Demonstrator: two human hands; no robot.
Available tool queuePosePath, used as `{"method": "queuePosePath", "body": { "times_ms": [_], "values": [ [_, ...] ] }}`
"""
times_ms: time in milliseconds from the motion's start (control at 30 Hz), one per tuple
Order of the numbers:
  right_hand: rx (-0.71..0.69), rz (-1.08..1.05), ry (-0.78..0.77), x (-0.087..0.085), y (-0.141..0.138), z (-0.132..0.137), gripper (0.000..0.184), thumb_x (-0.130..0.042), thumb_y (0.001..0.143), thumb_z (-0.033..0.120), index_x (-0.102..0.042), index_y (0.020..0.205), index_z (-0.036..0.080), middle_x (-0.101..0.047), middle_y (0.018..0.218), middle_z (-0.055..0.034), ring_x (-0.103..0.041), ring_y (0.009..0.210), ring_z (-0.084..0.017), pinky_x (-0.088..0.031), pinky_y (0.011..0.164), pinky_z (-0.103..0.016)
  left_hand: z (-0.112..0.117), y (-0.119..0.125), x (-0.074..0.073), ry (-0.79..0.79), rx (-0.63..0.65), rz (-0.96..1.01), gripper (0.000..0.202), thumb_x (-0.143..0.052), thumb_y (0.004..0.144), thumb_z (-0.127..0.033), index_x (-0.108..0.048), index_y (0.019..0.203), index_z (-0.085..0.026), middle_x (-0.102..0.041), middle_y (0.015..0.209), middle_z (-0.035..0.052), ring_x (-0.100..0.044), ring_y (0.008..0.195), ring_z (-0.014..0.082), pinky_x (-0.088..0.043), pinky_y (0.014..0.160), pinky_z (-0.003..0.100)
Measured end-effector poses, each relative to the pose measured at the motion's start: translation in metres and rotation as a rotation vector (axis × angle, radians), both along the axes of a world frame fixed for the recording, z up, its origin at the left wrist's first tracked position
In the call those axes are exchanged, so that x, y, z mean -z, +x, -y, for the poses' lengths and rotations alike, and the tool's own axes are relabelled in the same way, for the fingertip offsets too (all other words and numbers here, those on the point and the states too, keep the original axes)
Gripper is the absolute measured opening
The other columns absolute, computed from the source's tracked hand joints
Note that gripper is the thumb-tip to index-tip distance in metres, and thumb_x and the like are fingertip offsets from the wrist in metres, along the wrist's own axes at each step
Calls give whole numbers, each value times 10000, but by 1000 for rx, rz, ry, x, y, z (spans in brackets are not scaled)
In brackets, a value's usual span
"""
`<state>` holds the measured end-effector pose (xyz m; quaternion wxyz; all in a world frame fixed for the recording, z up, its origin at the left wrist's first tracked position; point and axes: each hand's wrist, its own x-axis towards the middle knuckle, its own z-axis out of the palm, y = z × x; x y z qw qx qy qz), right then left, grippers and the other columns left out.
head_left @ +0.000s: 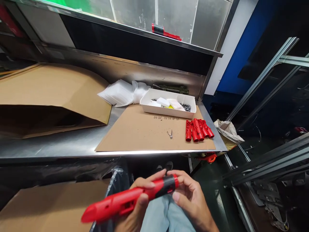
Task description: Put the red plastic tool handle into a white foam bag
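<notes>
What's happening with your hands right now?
Left hand and right hand both grip red plastic tool. More red parts on workbench. Nothing in between.

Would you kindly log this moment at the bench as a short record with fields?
left hand: grips the long red plastic tool at mid-body
right hand: fingers on the tool's black band end
bench: cardboard sheet on steel worktop
on sheet: five red parts in a row, two loose screws
tray: white tray with small parts
shelf: another red tool

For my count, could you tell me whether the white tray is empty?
No, the white tray holds pale blocks and small dark screws.
</notes>
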<state>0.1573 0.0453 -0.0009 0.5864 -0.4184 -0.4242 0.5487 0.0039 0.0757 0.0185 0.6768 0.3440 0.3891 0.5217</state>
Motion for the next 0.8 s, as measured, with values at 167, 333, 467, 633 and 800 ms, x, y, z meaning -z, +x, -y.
{"method": "queuePosePath", "body": {
  "times_ms": [167, 333, 467, 633, 800],
  "values": [
    [121, 162, 32, -1, 0, 5, 311, -714, 812, 499, -739, 1008, 259, -551, 1374, -108, -566, 1238, -294, -474, 1026, -416, -7, 1, -4, -154, 6, 315, 309, -790, 727, -535, -665, 774, -256, -763, 1084, 54, -664, 1110, 244, -528, 897, 270],
    [70, 371, 115, -4, -13, 9, 361, -611, 886, 513, -712, 1164, 307, -467, 1501, -74, -450, 1375, -277, -321, 1168, -424, -2, 0, -7, -296, 61, 385, 317, -870, 656, -453, -665, 766, -237, -744, 1139, 53, -661, 1111, 286, -552, 862, 267],
    [160, 386, 143, 2, -25, 10, 377, -573, 908, 559, -723, 1137, 299, -527, 1462, -65, -506, 1337, -250, -368, 1147, -372, -1, -4, -2, -341, 116, 450, 303, -879, 660, -401, -650, 750, -225, -725, 1183, 28, -638, 1148, 283, -541, 861, 225],
    [328, 597, 321, 9, -25, 10, 338, -565, 914, 579, -773, 923, 313, -613, 1373, -37, -502, 1343, -244, -422, 1109, -353, -2, -7, 4, -418, 185, 580, 208, -842, 714, -359, -700, 783, -224, -742, 1136, 68, -660, 1111, 278, -530, 934, 319],
    [539, 729, 517, 0, -19, 7, 312, -621, 909, 514, -721, 763, 256, -690, 1221, -60, -606, 1229, -223, -498, 1024, -294, -4, -9, 8, -471, 291, 705, 135, -796, 773, -338, -727, 829, -237, -751, 1119, 87, -694, 1036, 206, -507, 960, 326]
  ]
}}
